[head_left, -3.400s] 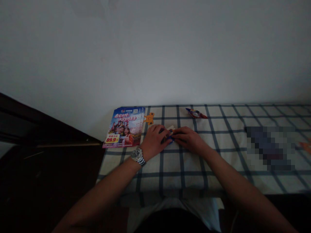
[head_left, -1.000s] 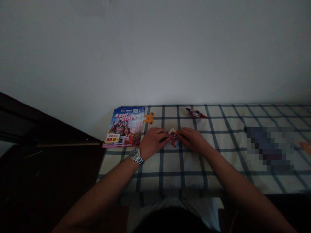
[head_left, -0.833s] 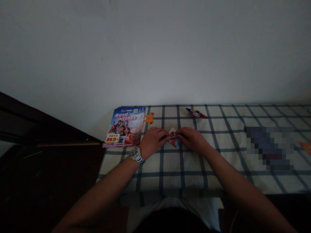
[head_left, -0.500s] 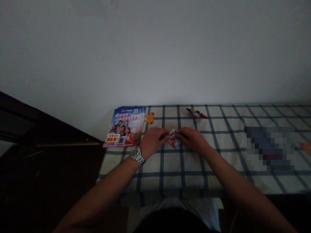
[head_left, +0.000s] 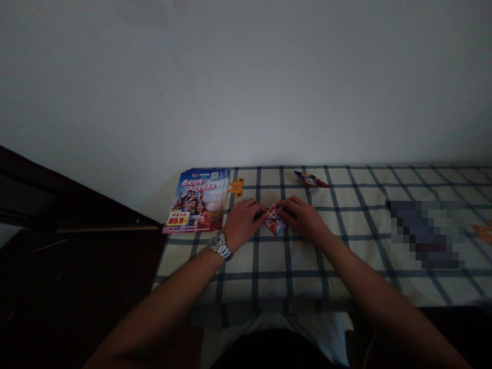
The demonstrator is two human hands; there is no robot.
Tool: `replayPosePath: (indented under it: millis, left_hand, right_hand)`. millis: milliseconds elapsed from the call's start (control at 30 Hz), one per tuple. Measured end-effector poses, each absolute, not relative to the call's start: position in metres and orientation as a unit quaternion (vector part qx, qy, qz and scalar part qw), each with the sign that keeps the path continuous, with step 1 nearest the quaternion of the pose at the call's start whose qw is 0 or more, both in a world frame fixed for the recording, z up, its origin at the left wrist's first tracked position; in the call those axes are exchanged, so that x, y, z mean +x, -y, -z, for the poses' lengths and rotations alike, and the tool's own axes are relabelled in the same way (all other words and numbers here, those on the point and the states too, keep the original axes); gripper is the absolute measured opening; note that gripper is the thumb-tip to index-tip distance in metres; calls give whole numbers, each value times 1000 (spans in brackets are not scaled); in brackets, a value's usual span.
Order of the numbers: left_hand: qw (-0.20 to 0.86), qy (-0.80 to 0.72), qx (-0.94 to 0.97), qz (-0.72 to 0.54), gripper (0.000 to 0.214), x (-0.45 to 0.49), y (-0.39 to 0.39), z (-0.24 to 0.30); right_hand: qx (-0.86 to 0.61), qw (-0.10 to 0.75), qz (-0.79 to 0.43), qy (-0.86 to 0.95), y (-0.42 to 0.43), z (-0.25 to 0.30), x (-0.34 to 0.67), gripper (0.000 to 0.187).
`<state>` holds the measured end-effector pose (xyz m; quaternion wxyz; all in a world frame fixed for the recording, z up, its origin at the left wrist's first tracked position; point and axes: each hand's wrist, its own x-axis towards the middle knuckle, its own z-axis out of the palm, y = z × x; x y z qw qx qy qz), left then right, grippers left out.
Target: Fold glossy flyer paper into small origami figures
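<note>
Between my two hands lies a small diamond of folded printed paper (head_left: 275, 224), coloured red, white and blue, one corner towards me. My left hand (head_left: 245, 221), with a metal watch (head_left: 220, 245) on its wrist, has its fingers closed on the paper's left corner. At the upper right edge my right hand (head_left: 303, 218) pinches the same paper. Farther back rests another folded paper piece (head_left: 310, 179), long and pointed, in blue and red. To the left is a stack of printed flyers (head_left: 198, 200).
A checked cloth (head_left: 238, 277) covers the table, which meets a pale wall (head_left: 246, 82) at the back. An orange bear figure (head_left: 236, 187) shows beside the flyers. On the right lies a dark, pixelated object (head_left: 425, 236), with an orange shape (head_left: 483, 232) at the edge.
My right hand has shifted slightly up and left along the paper's edge. More of the paper's printed face shows now. The flyers and the other folded piece stay put.
</note>
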<state>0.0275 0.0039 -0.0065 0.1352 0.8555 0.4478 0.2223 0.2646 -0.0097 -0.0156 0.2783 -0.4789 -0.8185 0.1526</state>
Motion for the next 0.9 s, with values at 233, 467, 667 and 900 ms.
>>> replayPosePath:
  millis: [233, 467, 667, 900]
  left_hand:
    - [135, -460, 848, -228, 16, 30, -2, 6]
    - [119, -437, 861, -232, 19, 30, -1, 8]
    - [119, -424, 863, -249, 25, 30, -3, 11]
    - [114, -404, 874, -244, 20, 27, -5, 13]
  right_hand:
    - [-473, 271, -133, 828, 10, 18, 263, 22]
    - [-475, 258, -133, 830, 9, 17, 262, 25]
    - [-475, 269, -142, 826, 10, 18, 262, 26]
    - [-464, 270, -105, 837, 7, 19, 262, 23]
